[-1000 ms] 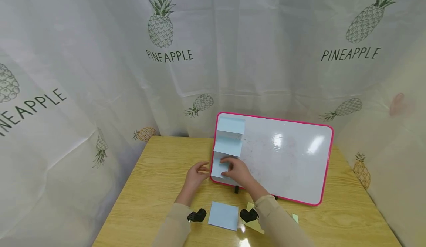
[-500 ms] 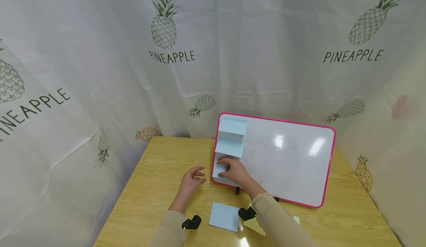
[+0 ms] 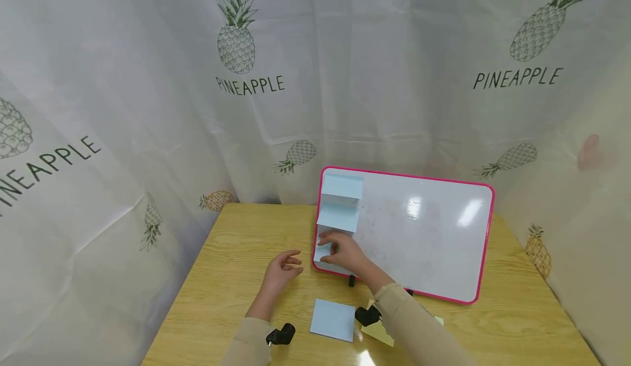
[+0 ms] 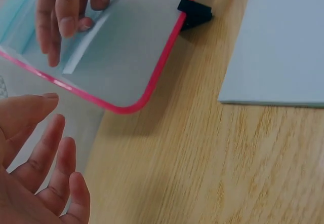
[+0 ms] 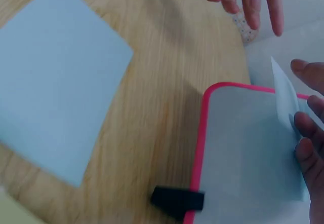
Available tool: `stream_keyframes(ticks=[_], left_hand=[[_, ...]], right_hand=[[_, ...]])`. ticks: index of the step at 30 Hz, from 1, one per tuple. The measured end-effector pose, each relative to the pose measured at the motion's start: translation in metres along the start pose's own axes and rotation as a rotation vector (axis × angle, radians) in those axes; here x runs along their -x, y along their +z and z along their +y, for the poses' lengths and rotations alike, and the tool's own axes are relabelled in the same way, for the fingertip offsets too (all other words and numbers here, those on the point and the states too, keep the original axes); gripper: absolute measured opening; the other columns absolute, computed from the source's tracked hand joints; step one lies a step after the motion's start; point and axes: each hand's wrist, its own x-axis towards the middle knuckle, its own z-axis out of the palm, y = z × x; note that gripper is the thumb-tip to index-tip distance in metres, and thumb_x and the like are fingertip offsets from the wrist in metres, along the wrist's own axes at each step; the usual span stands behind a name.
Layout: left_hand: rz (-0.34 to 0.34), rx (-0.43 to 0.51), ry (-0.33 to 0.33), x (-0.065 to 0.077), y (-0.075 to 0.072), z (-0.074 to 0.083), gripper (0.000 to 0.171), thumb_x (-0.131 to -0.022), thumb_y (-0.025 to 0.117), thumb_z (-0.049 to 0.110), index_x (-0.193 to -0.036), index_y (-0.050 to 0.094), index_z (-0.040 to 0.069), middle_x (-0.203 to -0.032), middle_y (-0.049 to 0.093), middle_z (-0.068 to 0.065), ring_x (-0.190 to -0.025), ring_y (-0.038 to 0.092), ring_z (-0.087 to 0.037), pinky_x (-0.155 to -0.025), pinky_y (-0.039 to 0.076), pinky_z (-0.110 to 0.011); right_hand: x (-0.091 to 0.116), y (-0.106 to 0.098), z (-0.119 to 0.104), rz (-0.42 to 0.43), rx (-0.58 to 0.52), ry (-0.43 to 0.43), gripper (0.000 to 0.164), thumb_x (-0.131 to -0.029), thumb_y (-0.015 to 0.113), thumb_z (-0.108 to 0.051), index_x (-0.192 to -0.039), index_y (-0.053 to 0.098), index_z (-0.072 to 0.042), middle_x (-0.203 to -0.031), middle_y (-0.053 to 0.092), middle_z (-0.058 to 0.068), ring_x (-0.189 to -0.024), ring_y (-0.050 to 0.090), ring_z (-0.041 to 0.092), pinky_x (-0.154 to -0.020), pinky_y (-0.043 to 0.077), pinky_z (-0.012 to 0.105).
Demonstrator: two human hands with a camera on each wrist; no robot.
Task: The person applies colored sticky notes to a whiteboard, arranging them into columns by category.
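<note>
A whiteboard (image 3: pixel 419 234) with a pink rim carries a column of light blue sticky notes along its left side. The top note (image 3: pixel 342 186) and middle note (image 3: pixel 337 216) have lower edges that stand away from the board. My right hand (image 3: pixel 346 253) is at the lowest note (image 3: pixel 322 252), fingers spread and slightly bent against its face. In the right wrist view, this note's free edge (image 5: pixel 283 89) sticks up off the board. My left hand (image 3: pixel 280 270) hovers left of the board's lower corner, fingers loosely spread, holding nothing.
A pad of blue sticky notes (image 3: pixel 332 320) lies on the wooden table (image 3: pixel 236 245) in front of the board. Yellow notes (image 3: pixel 378 334) lie partly under my right forearm. Black feet (image 4: pixel 195 13) prop the board. A pineapple-print curtain (image 3: pixel 374 81) hangs behind.
My left hand has drawn back leftward and down, away from the board's edge. My right hand has shifted slightly left across the lowest note.
</note>
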Motion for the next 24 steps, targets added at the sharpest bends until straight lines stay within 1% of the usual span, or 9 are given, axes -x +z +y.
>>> stream_keyframes(ticks=[4, 6, 8, 11, 15, 20, 24], left_hand=[[-0.043, -0.004, 0.013, 0.003, 0.008, 0.004, 0.045, -0.085, 0.071, -0.002, -0.127, 0.058, -0.005, -0.101, 0.064, -0.02, -0.08, 0.061, -0.019, -0.07, 0.053, -0.031], [-0.054, -0.008, 0.011, 0.005, 0.013, 0.005, 0.044, -0.084, 0.071, -0.003, -0.126, 0.059, -0.005, -0.1, 0.064, -0.019, -0.078, 0.059, -0.018, -0.067, 0.052, -0.028], [-0.062, -0.008, 0.011, 0.006, 0.017, 0.006, 0.042, -0.083, 0.072, -0.004, -0.124, 0.061, -0.005, -0.1, 0.064, -0.02, -0.077, 0.059, -0.018, -0.066, 0.051, -0.027], [-0.084, -0.002, 0.017, 0.008, 0.023, 0.008, 0.04, -0.082, 0.073, -0.004, -0.121, 0.062, -0.004, -0.103, 0.064, -0.023, -0.079, 0.059, -0.019, -0.066, 0.05, -0.027], [-0.119, -0.012, 0.025, 0.01, 0.033, 0.009, 0.034, -0.083, 0.073, -0.002, -0.116, 0.064, -0.003, -0.105, 0.063, -0.024, -0.081, 0.058, -0.022, -0.067, 0.05, -0.029], [-0.174, -0.032, 0.032, 0.012, 0.047, 0.008, 0.027, -0.084, 0.073, 0.0, -0.109, 0.065, -0.003, -0.102, 0.064, -0.018, -0.082, 0.06, -0.02, -0.068, 0.052, -0.029], [-0.235, -0.029, 0.044, 0.013, 0.063, 0.003, 0.028, -0.083, 0.075, 0.001, -0.107, 0.063, -0.006, -0.099, 0.065, -0.015, -0.082, 0.061, -0.018, -0.068, 0.053, -0.028]], right_hand=[[0.02, -0.009, 0.007, 0.025, -0.054, -0.011, 0.03, -0.077, 0.083, -0.009, -0.105, 0.072, -0.009, -0.124, 0.062, 0.007, -0.072, 0.055, 0.009, -0.066, 0.05, 0.026], [0.03, -0.014, 0.007, 0.03, -0.071, -0.014, 0.029, -0.078, 0.082, -0.009, -0.105, 0.072, -0.009, -0.122, 0.062, 0.006, -0.072, 0.055, 0.01, -0.066, 0.05, 0.026], [0.039, -0.019, 0.008, 0.034, -0.076, -0.037, 0.028, -0.078, 0.082, -0.009, -0.105, 0.072, -0.007, -0.12, 0.062, 0.008, -0.072, 0.055, 0.01, -0.065, 0.05, 0.026], [0.05, -0.027, 0.01, 0.038, -0.086, -0.064, 0.027, -0.08, 0.081, -0.01, -0.105, 0.071, -0.006, -0.118, 0.063, 0.009, -0.072, 0.056, 0.011, -0.062, 0.049, 0.027], [0.064, -0.034, 0.014, 0.047, -0.09, -0.058, 0.026, -0.081, 0.08, -0.012, -0.106, 0.071, -0.008, -0.115, 0.063, 0.007, -0.073, 0.055, 0.01, -0.059, 0.048, 0.026], [0.079, -0.037, 0.024, 0.058, -0.075, -0.056, 0.028, -0.08, 0.08, -0.008, -0.107, 0.071, -0.01, -0.113, 0.064, 0.005, -0.073, 0.055, 0.01, -0.06, 0.048, 0.026], [0.095, -0.038, 0.032, 0.068, -0.077, -0.052, 0.029, -0.079, 0.08, -0.006, -0.107, 0.071, -0.01, -0.109, 0.064, 0.003, -0.075, 0.056, 0.013, -0.063, 0.05, 0.027]])
